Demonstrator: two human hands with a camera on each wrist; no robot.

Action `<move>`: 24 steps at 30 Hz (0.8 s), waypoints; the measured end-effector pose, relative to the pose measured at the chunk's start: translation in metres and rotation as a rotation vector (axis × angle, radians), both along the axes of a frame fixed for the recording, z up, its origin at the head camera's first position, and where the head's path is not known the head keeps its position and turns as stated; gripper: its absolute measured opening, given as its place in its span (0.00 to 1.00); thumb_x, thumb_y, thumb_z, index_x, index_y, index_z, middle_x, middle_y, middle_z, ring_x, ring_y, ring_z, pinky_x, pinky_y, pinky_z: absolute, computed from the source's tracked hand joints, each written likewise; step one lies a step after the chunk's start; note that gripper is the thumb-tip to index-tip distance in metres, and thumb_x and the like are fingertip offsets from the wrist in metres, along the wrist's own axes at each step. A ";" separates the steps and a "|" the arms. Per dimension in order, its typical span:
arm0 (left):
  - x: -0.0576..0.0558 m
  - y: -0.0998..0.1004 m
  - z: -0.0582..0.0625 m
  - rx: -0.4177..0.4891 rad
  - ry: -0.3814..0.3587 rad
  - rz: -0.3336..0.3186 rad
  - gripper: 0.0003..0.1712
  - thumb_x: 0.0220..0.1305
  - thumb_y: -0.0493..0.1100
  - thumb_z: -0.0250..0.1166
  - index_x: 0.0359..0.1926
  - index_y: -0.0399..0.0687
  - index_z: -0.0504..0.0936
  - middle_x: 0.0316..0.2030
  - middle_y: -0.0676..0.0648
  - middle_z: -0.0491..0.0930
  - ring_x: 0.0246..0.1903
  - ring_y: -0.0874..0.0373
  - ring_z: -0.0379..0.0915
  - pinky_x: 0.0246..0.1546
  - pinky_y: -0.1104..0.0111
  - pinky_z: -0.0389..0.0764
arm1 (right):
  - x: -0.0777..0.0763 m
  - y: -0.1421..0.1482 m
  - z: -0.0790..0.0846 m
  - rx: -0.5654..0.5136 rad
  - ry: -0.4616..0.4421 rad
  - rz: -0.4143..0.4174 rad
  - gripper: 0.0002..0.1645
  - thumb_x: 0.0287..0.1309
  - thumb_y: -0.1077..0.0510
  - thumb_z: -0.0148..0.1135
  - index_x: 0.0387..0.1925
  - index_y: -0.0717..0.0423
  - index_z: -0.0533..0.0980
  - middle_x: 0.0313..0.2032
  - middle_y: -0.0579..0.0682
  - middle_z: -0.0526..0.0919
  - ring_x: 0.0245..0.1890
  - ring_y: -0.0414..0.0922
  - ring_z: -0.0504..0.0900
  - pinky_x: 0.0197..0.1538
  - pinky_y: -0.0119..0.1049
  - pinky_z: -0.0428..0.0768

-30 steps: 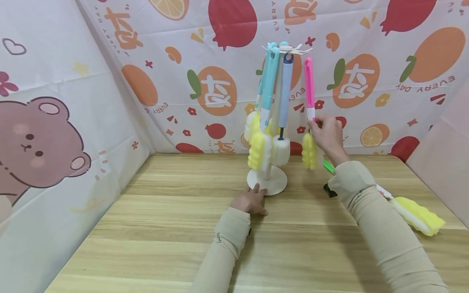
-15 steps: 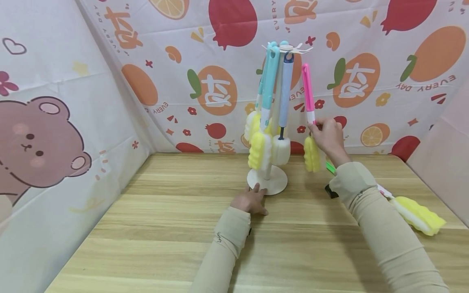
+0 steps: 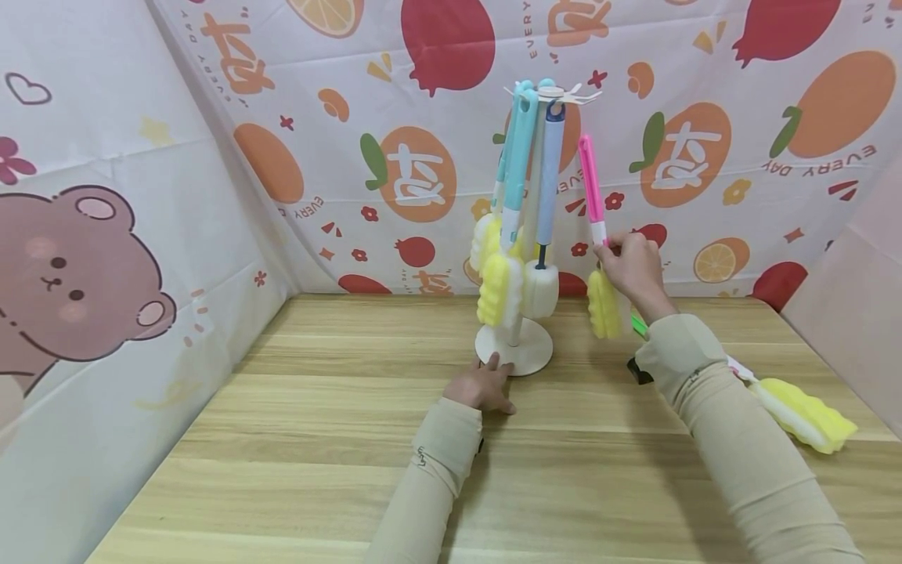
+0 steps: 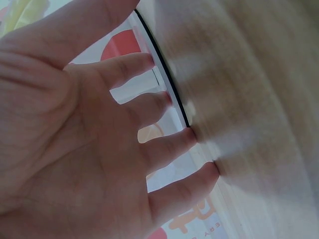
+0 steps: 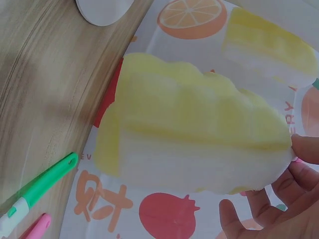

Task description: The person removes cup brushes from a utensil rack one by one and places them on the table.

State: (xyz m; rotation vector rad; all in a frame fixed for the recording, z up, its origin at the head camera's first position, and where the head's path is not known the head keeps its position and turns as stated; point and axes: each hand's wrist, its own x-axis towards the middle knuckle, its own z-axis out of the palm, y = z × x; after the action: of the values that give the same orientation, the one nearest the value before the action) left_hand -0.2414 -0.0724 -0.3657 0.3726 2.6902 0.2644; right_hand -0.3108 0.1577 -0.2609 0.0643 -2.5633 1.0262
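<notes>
My right hand [image 3: 634, 266] pinches a pink-handled sponge brush [image 3: 593, 184] low on its handle, just above the yellow-and-white sponge head. The brush hangs upright with a slight tilt, to the right of a white rack [image 3: 528, 352]. In the right wrist view its sponge [image 5: 199, 119] fills the middle, fingertips at its handle end. My left hand [image 3: 482, 388] has its fingers spread, fingertips at the front edge of the rack's round base. The left wrist view shows those fingertips [image 4: 167, 99] along the base's rim. On the rack hang turquoise-handled sponge brushes [image 3: 519, 157] and a blue-handled brush [image 3: 550, 180].
On the table's right side lies another yellow-and-white sponge brush [image 3: 803, 415]. A green handle [image 3: 639, 325] and a small black object [image 3: 639, 370] show beside my right sleeve. A fruit-print cloth [image 3: 338, 157] stands behind the wooden table [image 3: 296, 439].
My right hand has lowered the pink-handled brush slightly, and the top of its handle has tipped left. The left hand has stayed at the rack's base.
</notes>
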 end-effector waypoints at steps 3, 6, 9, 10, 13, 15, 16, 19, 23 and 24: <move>0.000 0.000 0.000 0.001 -0.001 0.002 0.41 0.54 0.56 0.63 0.67 0.59 0.55 0.69 0.49 0.44 0.65 0.46 0.37 0.58 0.49 0.60 | 0.000 0.001 -0.001 0.010 0.002 -0.001 0.17 0.61 0.54 0.53 0.40 0.65 0.77 0.31 0.60 0.80 0.26 0.50 0.72 0.30 0.38 0.76; 0.000 0.000 0.001 -0.001 -0.002 0.002 0.41 0.54 0.56 0.62 0.67 0.59 0.56 0.69 0.48 0.44 0.65 0.46 0.37 0.58 0.49 0.61 | 0.000 0.003 -0.003 0.025 0.009 0.002 0.17 0.61 0.54 0.53 0.38 0.65 0.77 0.30 0.60 0.80 0.25 0.49 0.72 0.27 0.36 0.74; 0.000 0.001 0.001 -0.003 -0.002 0.002 0.41 0.54 0.57 0.63 0.67 0.59 0.56 0.69 0.48 0.44 0.64 0.46 0.38 0.58 0.48 0.61 | 0.000 0.005 -0.004 0.034 0.006 0.005 0.16 0.60 0.54 0.53 0.37 0.65 0.78 0.29 0.60 0.80 0.24 0.48 0.72 0.25 0.34 0.72; 0.000 0.001 0.000 -0.004 -0.002 0.003 0.41 0.54 0.57 0.63 0.67 0.59 0.56 0.69 0.48 0.44 0.64 0.46 0.38 0.58 0.48 0.61 | 0.000 0.005 -0.005 0.035 0.003 0.006 0.16 0.60 0.54 0.53 0.37 0.65 0.78 0.29 0.60 0.81 0.24 0.48 0.72 0.24 0.34 0.72; 0.000 0.001 0.000 -0.006 -0.005 0.006 0.41 0.54 0.56 0.63 0.67 0.59 0.56 0.69 0.49 0.44 0.64 0.46 0.38 0.58 0.49 0.60 | 0.000 0.006 -0.007 0.037 -0.002 0.006 0.16 0.60 0.55 0.54 0.37 0.65 0.78 0.28 0.59 0.81 0.24 0.48 0.72 0.24 0.34 0.71; 0.000 0.001 0.000 -0.015 -0.003 0.001 0.41 0.54 0.57 0.63 0.67 0.59 0.56 0.69 0.49 0.44 0.64 0.46 0.38 0.58 0.48 0.60 | 0.000 0.007 -0.008 0.049 0.003 0.005 0.15 0.59 0.55 0.54 0.36 0.65 0.78 0.28 0.59 0.80 0.24 0.48 0.71 0.23 0.35 0.70; 0.000 0.001 0.000 -0.019 -0.002 0.000 0.41 0.54 0.57 0.63 0.67 0.59 0.56 0.69 0.49 0.44 0.64 0.46 0.38 0.58 0.48 0.60 | 0.000 0.007 -0.008 0.054 0.004 0.006 0.15 0.59 0.55 0.54 0.36 0.65 0.78 0.27 0.59 0.80 0.24 0.48 0.71 0.23 0.35 0.70; -0.001 0.001 0.000 -0.031 0.001 -0.007 0.41 0.54 0.57 0.62 0.67 0.59 0.56 0.69 0.49 0.44 0.64 0.46 0.38 0.58 0.48 0.60 | 0.000 0.008 -0.010 0.068 -0.004 0.007 0.15 0.59 0.55 0.54 0.35 0.65 0.78 0.27 0.59 0.80 0.24 0.49 0.71 0.24 0.36 0.69; -0.001 0.001 0.000 -0.028 0.002 -0.008 0.41 0.54 0.57 0.62 0.67 0.59 0.55 0.69 0.48 0.44 0.64 0.46 0.38 0.58 0.48 0.60 | 0.000 0.009 -0.010 0.061 -0.040 0.013 0.15 0.60 0.55 0.54 0.36 0.65 0.78 0.28 0.59 0.80 0.25 0.49 0.71 0.24 0.36 0.69; -0.001 0.001 0.000 -0.027 0.003 -0.008 0.41 0.54 0.57 0.62 0.67 0.59 0.55 0.69 0.48 0.44 0.64 0.46 0.38 0.58 0.48 0.60 | 0.000 0.009 -0.010 0.057 -0.050 0.014 0.15 0.60 0.55 0.54 0.36 0.65 0.78 0.28 0.59 0.80 0.25 0.49 0.70 0.25 0.36 0.70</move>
State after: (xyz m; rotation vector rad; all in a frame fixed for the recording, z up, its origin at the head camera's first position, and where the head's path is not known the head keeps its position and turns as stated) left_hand -0.2421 -0.0717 -0.3658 0.3752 2.6919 0.2251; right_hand -0.3105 0.1665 -0.2713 0.0734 -2.6409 0.9714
